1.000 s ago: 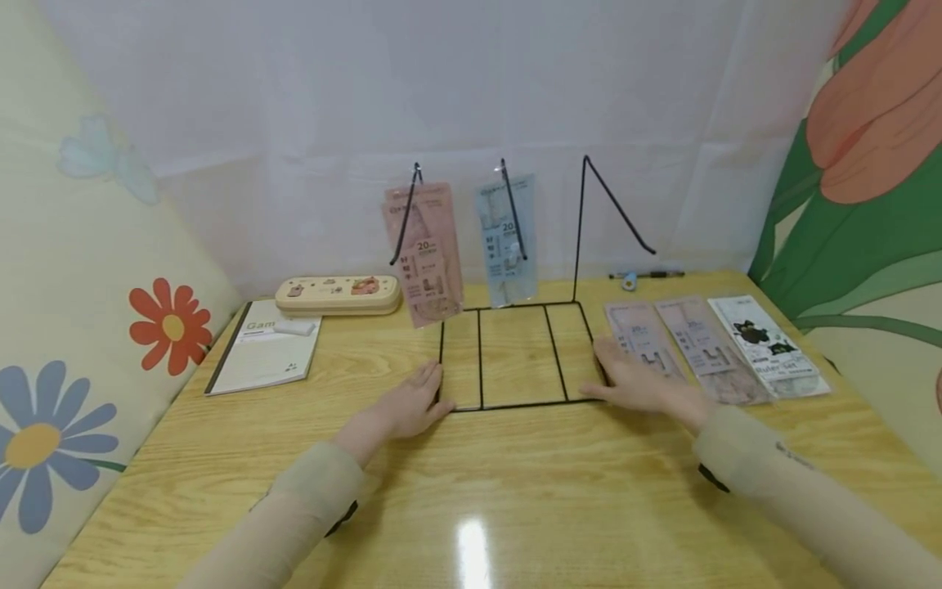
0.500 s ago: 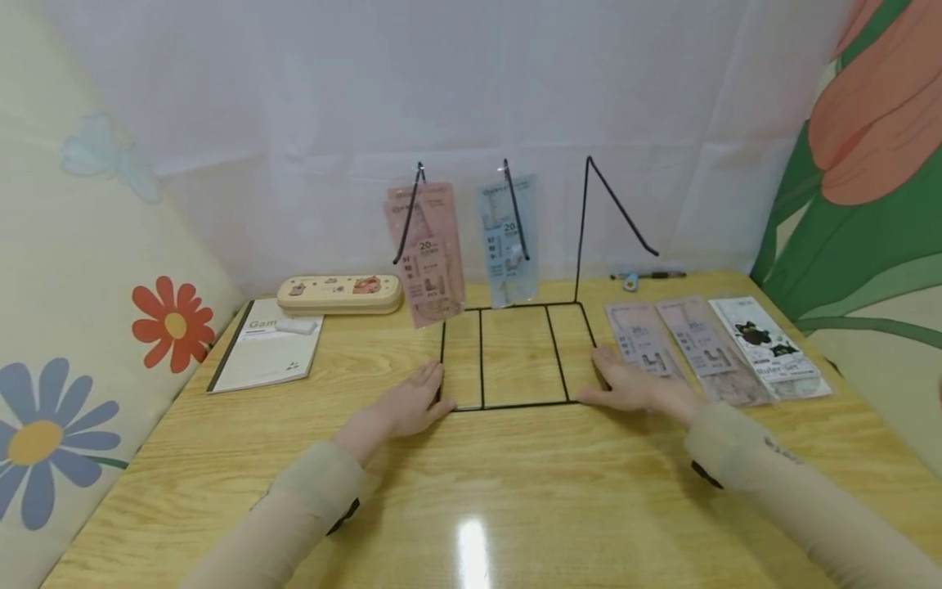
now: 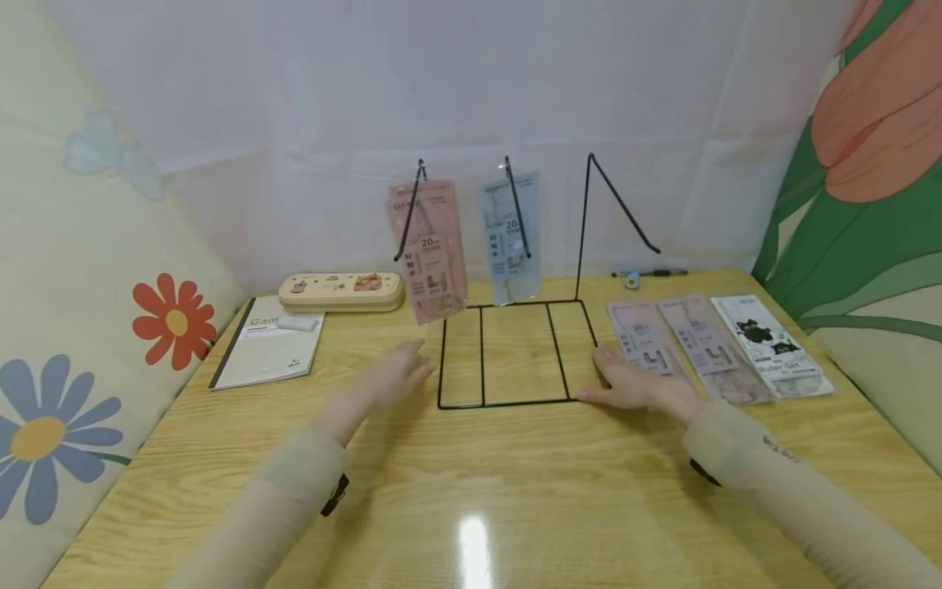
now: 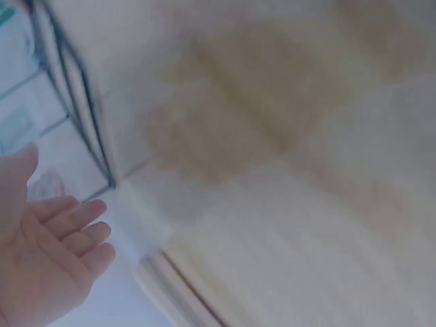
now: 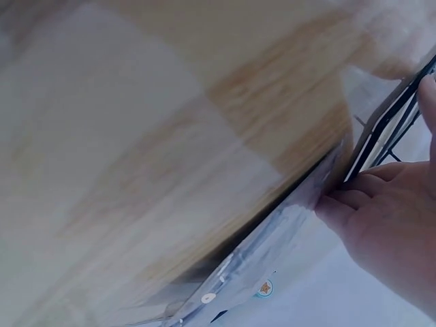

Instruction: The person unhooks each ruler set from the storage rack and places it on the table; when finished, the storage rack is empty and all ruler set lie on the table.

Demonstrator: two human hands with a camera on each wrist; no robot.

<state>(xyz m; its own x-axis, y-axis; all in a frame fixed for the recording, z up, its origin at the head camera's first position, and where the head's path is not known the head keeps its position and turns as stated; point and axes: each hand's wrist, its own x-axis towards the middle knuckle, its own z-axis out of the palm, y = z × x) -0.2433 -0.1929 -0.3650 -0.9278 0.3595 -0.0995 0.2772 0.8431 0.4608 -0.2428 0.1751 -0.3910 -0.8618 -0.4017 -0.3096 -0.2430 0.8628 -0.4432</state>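
The black wire display rack (image 3: 515, 352) stands mid-table near the back edge. The right hand (image 3: 633, 384) lies flat, fingers straight, against its base's right corner, seemingly steadying it; the left hand (image 3: 390, 378) hovers open just left, holding nothing

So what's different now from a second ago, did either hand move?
The left hand has lifted off the left edge of the wire rack and drawn back to the left, open and holding nothing. The right hand stays resting against the rack's right front corner. The two hanging packets and everything on the table stayed put.
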